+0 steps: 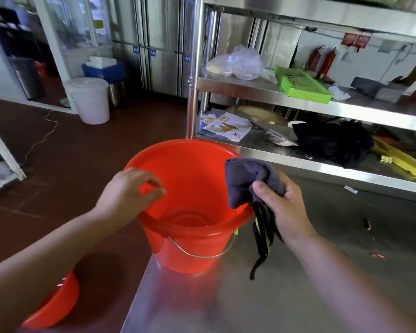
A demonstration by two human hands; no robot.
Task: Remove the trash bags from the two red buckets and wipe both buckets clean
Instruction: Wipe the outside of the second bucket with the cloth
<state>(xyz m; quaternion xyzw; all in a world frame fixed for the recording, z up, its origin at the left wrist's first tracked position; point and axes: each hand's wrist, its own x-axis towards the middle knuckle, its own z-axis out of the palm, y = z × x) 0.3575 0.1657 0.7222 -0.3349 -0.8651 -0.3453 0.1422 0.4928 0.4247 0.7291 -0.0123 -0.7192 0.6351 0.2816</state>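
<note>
Centrally, a red bucket [190, 188] stands upright on the corner of a steel table [286, 296], no bag in it, wire handle hanging down its near side. Left hand [127, 191] reaches over the left rim, wrist bent, thumb and forefinger curled toward each other; whether they pinch the rim cannot be told. Right hand [281, 205] hovers at the right rim, fingers gripping a bunched grey cloth [247, 181] with dark straps dangling. Second red bucket [55, 306] sits on the floor, lower left. Steel shelving [298, 97] behind.

2 bare forearms, no sleeves (nothing worn at wrists).
</note>
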